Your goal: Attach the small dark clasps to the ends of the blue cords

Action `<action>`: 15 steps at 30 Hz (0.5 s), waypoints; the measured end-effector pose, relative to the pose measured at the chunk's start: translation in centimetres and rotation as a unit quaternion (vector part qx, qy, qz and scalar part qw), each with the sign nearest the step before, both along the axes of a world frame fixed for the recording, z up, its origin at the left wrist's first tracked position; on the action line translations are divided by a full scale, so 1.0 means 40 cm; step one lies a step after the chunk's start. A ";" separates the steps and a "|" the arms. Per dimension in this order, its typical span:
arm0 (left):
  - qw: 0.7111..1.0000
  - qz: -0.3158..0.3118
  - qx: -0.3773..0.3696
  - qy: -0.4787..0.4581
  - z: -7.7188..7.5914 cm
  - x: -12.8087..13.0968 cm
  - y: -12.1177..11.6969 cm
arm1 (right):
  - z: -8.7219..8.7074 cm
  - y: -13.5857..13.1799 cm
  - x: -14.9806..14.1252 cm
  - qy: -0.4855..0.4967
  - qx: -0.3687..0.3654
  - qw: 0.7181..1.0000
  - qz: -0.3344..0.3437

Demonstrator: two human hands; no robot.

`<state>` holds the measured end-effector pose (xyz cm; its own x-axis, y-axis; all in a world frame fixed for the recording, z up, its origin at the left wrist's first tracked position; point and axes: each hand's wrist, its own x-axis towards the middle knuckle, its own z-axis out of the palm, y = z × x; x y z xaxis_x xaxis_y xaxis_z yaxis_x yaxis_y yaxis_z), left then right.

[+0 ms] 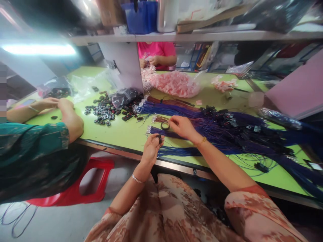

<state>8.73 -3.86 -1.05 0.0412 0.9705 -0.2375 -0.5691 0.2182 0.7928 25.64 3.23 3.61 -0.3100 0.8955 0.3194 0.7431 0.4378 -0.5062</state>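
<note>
My left hand (150,148) is closed on a small black plastic connector (158,138), held just above the table's front edge. Thin wire ends show beside it. To its upper right, my right hand (182,127) hovers over the wires with thumb and fingers pinched together; what they hold, if anything, is too small to make out. A roll of black tape (165,126) lies beside its fingertips. Brown wires (160,118) with pale metal ends lie just behind the roll. Bundles of blue wires (179,152) run across the table under and beyond my right forearm.
Loose black connectors (103,109) are heaped left of centre, near a bag of dark parts (126,97). Pink pieces fill a clear bag (176,83) at the back. A co-worker's arms (70,117) rest at left; another person in pink (161,53) works opposite. A shelf (214,36) spans above.
</note>
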 end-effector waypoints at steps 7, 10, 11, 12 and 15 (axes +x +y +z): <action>1.000 -0.006 -0.008 -0.005 -0.035 0.013 0.012 | -0.060 0.167 0.020 -0.194 -0.120 0.968 -0.102; 1.000 -0.013 -0.005 -0.006 -0.037 0.010 0.010 | -0.075 0.171 0.010 -0.221 -0.123 0.963 -0.097; 1.000 -0.014 -0.004 -0.007 -0.037 0.009 0.010 | -0.075 0.168 0.010 -0.226 -0.114 0.963 -0.092; 1.000 -0.016 -0.004 -0.008 -0.036 0.008 0.010 | -0.073 0.164 0.011 -0.232 -0.100 0.964 -0.087; 1.000 -0.021 -0.005 -0.010 -0.036 0.008 0.012 | -0.062 0.155 0.018 -0.248 -0.045 0.964 -0.087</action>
<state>9.06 -3.40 -2.50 0.0859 0.9654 -0.2464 -0.5754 0.2499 0.7788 26.37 9.44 1.14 -0.2475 0.9648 0.0888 0.9615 0.2559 -0.1002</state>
